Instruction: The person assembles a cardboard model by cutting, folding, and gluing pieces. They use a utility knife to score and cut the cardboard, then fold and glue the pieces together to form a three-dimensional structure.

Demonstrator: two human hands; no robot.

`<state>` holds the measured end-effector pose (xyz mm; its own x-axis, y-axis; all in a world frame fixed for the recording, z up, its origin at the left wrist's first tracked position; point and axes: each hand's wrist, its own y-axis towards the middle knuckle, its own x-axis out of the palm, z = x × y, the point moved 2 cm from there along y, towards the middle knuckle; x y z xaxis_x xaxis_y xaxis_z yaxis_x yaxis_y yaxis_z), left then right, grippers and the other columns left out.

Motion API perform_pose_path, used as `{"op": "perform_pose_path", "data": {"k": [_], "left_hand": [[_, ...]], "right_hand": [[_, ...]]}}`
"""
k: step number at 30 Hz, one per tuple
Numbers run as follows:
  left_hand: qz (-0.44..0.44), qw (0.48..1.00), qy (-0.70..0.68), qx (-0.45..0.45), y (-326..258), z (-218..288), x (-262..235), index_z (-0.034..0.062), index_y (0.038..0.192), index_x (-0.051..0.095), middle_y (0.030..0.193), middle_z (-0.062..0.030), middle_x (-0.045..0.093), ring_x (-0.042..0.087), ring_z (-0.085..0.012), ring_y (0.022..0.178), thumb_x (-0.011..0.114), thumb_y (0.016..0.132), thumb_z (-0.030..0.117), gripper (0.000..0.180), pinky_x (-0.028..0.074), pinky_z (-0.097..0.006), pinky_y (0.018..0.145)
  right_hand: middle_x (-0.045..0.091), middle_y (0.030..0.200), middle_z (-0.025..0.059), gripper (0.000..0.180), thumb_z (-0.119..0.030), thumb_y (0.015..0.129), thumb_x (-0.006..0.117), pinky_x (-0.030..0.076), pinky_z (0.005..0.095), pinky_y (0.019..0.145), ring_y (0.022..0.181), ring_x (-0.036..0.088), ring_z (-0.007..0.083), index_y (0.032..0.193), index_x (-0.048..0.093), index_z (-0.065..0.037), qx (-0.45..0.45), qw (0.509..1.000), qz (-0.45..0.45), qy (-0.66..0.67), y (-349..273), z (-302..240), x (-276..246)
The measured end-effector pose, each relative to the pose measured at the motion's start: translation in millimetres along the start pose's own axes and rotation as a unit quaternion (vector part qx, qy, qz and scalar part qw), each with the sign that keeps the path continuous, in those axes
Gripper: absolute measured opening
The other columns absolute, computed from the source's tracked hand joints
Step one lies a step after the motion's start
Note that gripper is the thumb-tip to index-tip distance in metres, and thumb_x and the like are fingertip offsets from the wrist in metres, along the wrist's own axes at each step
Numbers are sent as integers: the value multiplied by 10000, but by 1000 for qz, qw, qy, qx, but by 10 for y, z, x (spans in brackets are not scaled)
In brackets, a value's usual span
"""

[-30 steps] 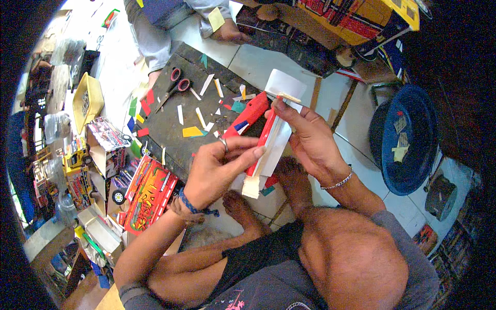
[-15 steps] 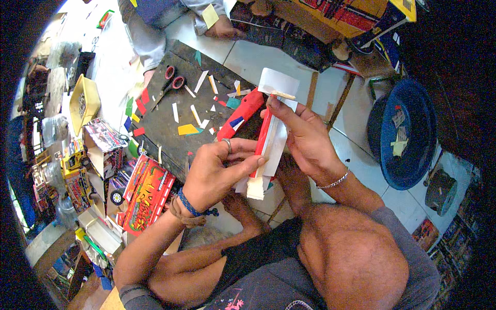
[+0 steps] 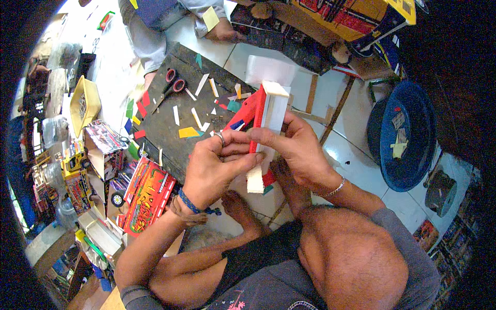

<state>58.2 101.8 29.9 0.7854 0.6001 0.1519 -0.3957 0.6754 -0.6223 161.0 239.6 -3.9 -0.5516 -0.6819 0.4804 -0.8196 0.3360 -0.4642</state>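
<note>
In front of me I hold a long wooden block (image 3: 274,106) covered in white, with a red side facing left and pale bare wood at its ends. My left hand (image 3: 219,157) pinches its lower left edge between thumb and fingers. Higher up, my right hand (image 3: 297,152) grips it, the thumb pressed across its red and white faces. Beyond the block's upper end is a blurred white sheet (image 3: 269,71), apart from my fingers. A red shaped piece (image 3: 244,111) with a blue and white mark lies partly behind the block.
A dark board (image 3: 165,121) carries scissors (image 3: 173,85) and several coloured scraps. At the left stand a red decorated panel (image 3: 150,196), a yellow tray (image 3: 85,106) and toy-like boxes. To the right is a blue basin (image 3: 413,139). Another person's hand (image 3: 223,30) rests at the top.
My right hand has slid down the block, its thumb now near my left fingers. The white sheet has moved up and away from the block, whose upper end now shows.
</note>
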Motion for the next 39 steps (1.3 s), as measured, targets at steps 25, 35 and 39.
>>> {"op": "perform_pose_path", "data": {"k": [25, 35, 39], "left_hand": [[38, 999, -12, -15, 18, 49, -11, 4, 1199, 479, 995, -152, 743, 722, -173, 909, 814, 816, 5, 509, 589, -274, 807], [-5, 999, 47, 12, 21, -80, -2, -5, 1159, 585, 1049, -108, 732, 708, -146, 954, 766, 876, 9, 337, 582, -260, 840], [2, 1000, 11, -22, 13, -47, -39, -8, 1170, 595, 1052, -103, 729, 705, -144, 962, 766, 885, 24, 334, 577, -254, 858]], "right_hand": [[727, 1117, 55, 328, -148, 946, 735, 534, 306, 914, 1003, 683, 134, 1239, 645, -32, -2, 1000, -1, 14, 41, -25, -23], [730, 1128, 46, 306, -147, 995, 667, 522, 297, 923, 1023, 670, 113, 1280, 640, -40, -48, 997, 41, 45, 148, -22, -111], [725, 1137, 52, 323, -160, 986, 678, 519, 296, 926, 1034, 662, 112, 1282, 643, -37, -11, 999, 41, 34, 107, -49, -127]]}}
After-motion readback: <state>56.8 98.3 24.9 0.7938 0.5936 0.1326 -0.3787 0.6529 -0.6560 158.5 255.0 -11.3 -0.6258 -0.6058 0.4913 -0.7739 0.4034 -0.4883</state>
